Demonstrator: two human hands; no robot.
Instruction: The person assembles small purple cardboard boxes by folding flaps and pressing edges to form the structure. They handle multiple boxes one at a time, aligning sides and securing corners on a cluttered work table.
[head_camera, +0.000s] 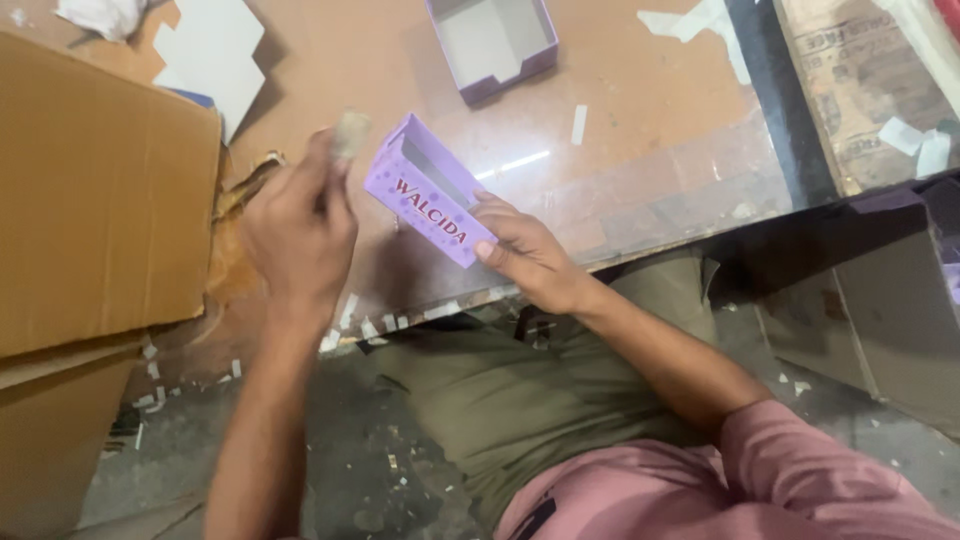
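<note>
Purple cardboard box with red lettering sits tilted in my right hand, fingers clamped on its lower end, above the brown tabletop. My left hand pinches a small pale blurred object (unidentifiable) just beside it.

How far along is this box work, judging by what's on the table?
Done: one open purple box sits finished-looking at the table's far edge. In hand: the right hand holds a second purple box piece, while the left hand pinches a small pale object, too blurred to identify. Left: flat white card pieces lie unused.
</note>
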